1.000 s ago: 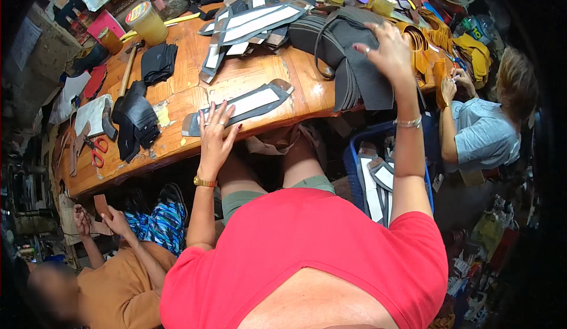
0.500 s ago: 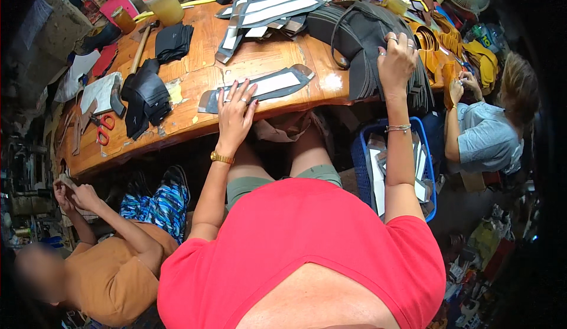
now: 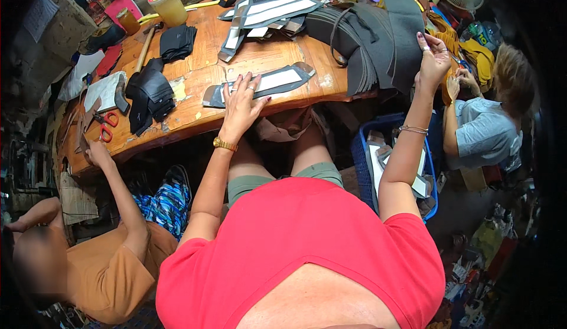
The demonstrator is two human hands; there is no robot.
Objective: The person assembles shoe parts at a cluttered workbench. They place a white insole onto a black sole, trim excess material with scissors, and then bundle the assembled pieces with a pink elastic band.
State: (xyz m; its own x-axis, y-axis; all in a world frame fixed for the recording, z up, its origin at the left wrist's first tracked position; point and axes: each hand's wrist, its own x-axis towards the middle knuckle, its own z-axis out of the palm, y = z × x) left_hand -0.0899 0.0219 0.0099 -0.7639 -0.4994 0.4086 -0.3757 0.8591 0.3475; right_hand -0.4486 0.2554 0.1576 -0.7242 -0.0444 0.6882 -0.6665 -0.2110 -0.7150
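Note:
My left hand (image 3: pixel 241 103) lies with spread fingers on the left part of a long black piece with a white strip (image 3: pixel 277 81) and brown ends, flat near the table's front edge. At the right my right hand (image 3: pixel 434 63) pinches the edge of a dark grey curved sheet (image 3: pixel 406 31), which is lifted at the right side of the stack. The fanned stack of like dark grey sheets (image 3: pixel 363 69) lies beside it, with a thin dark strap (image 3: pixel 335 33) looped over its left part.
Black and white pieces (image 3: pixel 269 13) are heaped at the back. A hammer (image 3: pixel 145 48), black cut pieces (image 3: pixel 177 41) and red-handled scissors (image 3: pixel 106 127) lie leftward. A blue basket (image 3: pixel 360 158) stands below the table at right. One co-worker (image 3: pixel 106 270) sits left, another (image 3: pixel 481 128) right.
My right hand has moved right, drawing a dark grey sheet up and away from the stack. My left hand stays on the black piece. The left co-worker's hand has reached the table's edge.

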